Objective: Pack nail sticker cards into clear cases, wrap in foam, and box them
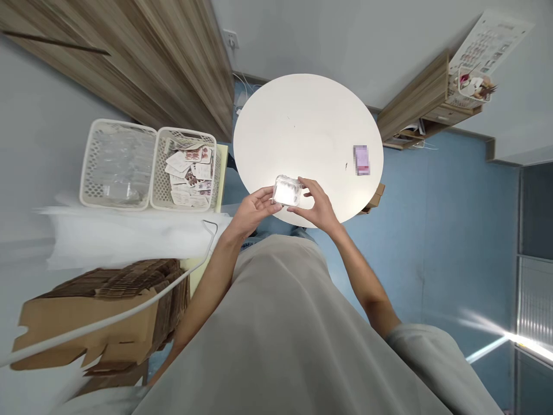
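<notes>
A small clear plastic box (287, 191) is held between my two hands over the near edge of the round white table (298, 109). My left hand (254, 212) grips its left side, thumb low along the near edge and fingers behind. My right hand (318, 207) curves round the right side, with fingertips at the upper right corner and thumb near the lower edge. Glare on the box hides what, if anything, is inside. To the right on the table lies a purple rectangular item (362, 160), blurred out by pixelation.
On the left stand a white basket (88, 167) of clear plastic packaging and another basket (162, 173) of printed cards. Below them are a white foam-like sheet roll (121, 236), a curved white pole (129, 313) and flattened cardboard boxes (99, 323). A wooden cabinet (415, 98) stands back right.
</notes>
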Action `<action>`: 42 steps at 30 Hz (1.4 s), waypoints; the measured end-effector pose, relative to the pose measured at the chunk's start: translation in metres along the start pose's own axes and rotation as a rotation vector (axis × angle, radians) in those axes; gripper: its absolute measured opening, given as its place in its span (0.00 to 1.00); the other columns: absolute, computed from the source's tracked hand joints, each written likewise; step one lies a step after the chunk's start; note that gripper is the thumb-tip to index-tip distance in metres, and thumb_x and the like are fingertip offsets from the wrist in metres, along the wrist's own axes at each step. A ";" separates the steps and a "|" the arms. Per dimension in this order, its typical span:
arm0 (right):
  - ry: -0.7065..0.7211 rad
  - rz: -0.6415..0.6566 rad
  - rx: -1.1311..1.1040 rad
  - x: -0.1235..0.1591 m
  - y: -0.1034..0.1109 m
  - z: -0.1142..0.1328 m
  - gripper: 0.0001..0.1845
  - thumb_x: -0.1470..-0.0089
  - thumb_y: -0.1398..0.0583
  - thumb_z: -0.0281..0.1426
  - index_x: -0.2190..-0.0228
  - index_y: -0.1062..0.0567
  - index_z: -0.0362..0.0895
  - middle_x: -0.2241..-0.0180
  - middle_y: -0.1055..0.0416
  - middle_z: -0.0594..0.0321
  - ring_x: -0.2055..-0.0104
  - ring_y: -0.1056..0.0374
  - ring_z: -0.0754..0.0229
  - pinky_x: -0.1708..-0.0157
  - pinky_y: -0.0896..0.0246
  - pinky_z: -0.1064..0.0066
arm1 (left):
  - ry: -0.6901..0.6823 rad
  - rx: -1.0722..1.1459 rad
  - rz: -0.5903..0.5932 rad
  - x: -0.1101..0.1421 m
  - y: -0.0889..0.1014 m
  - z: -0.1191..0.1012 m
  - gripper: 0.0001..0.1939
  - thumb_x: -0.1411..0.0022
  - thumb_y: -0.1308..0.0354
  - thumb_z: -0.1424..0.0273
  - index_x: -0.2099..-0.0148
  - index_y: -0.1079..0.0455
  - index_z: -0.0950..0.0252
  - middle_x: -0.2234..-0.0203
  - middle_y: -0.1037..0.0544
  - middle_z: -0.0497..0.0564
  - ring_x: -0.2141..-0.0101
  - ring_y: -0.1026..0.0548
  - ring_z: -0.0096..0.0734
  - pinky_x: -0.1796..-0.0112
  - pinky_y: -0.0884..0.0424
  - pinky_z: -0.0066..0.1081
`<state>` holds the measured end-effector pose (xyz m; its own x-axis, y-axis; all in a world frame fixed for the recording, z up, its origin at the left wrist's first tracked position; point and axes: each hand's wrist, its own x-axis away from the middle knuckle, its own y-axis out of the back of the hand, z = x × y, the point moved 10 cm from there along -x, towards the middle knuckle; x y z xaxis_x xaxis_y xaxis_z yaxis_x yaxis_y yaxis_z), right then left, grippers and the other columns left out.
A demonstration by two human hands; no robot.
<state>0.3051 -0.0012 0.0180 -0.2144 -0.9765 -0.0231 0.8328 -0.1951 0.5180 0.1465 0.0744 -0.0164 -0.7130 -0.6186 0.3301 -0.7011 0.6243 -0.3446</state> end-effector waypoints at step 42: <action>-0.480 -0.008 -0.536 -0.019 0.023 -0.002 0.46 0.40 0.45 0.73 0.56 0.16 0.43 0.66 0.16 0.53 0.65 0.17 0.53 0.74 0.27 0.71 | 0.030 0.213 0.182 -0.006 -0.003 -0.014 0.48 0.56 0.16 0.67 0.32 0.24 0.62 0.32 0.25 0.64 0.31 0.30 0.61 0.35 0.29 0.46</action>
<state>0.3291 0.0129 0.0289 -0.3197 -0.8506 0.4175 0.9398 -0.3407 0.0254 0.1527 0.0830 -0.0051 -0.8292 -0.4893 0.2703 -0.5464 0.6073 -0.5768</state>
